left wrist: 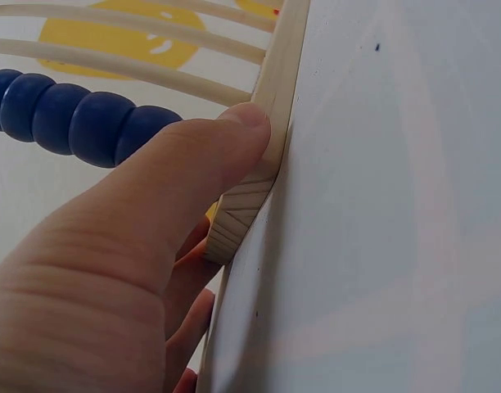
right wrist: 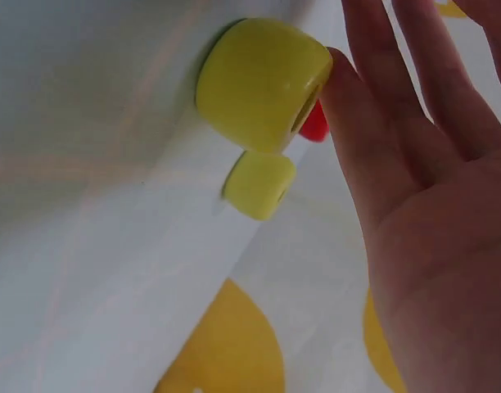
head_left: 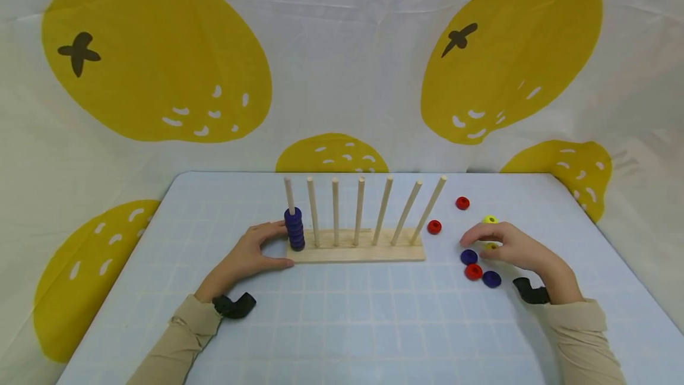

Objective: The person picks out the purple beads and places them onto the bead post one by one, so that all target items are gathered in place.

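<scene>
A wooden stand with several upright pegs lies across the table, and a stack of dark blue beads is threaded on its leftmost peg. My left hand grips the base at its left end, thumb on the front edge and fingers behind. To the right, my right hand hovers over loose beads with relaxed fingers and nothing held. Closest to it are a yellow bead beside the fingers, a blue bead and a red bead. Another blue bead lies just in front of these.
A second yellow bead lies behind the right hand. Two more red beads, one far red bead and one near red bead, lie between the stand and that hand. A lemon-printed cloth hangs behind the table.
</scene>
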`<state>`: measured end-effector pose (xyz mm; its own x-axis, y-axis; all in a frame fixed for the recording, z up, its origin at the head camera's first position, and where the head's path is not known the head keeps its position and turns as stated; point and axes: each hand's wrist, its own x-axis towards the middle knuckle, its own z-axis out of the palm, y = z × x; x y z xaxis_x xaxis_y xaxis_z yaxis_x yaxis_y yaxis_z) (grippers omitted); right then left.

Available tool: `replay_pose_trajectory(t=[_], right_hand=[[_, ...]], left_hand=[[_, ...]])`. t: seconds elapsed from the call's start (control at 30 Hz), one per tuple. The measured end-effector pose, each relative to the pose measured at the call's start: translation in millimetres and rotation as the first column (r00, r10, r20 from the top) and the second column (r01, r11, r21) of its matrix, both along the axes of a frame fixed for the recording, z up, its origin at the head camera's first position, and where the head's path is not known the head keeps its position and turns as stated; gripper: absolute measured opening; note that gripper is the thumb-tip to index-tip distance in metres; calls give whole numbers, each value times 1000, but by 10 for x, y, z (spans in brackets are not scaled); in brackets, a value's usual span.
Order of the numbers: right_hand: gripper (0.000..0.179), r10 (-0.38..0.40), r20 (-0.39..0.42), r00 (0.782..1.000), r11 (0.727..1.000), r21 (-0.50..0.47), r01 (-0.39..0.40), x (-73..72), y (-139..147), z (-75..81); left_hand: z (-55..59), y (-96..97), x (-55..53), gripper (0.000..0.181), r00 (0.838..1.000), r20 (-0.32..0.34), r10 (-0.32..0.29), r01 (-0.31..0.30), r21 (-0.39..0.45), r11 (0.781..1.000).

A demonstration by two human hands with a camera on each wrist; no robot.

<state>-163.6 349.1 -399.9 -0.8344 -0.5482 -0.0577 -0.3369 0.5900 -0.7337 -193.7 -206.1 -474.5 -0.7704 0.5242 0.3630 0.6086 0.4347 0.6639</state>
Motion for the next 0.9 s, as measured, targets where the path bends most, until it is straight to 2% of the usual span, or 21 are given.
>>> replay_pose_trajectory(t=[0.1,0.23,0.43,0.67,0.9], right_hand=[[40,47,40,998,999,16,-48,-10,-4,-33],[42,66,40,997,997,25,-67,-15,-23,-60],[42,70,17,997,995,63,-71,-31,-70,-84],[41,32,33,999,992,123,-36,-34,-110,-74],[41,47,19,999,993,112,-49,-17,-94,-55]], left_hand=[[-9,-6,-4,63,1000,1,2,-2,-1,1000],[-12,-7,-12,63,1000,5,2,-2,-6,1000],[-7,-10,-15,63,1000,5,0,0,-8,1000],[-22,-18,-10,64,1000,3,9,-9,-11,1000],[-5,1,11,64,1000,11,4,-4,2,1000]])
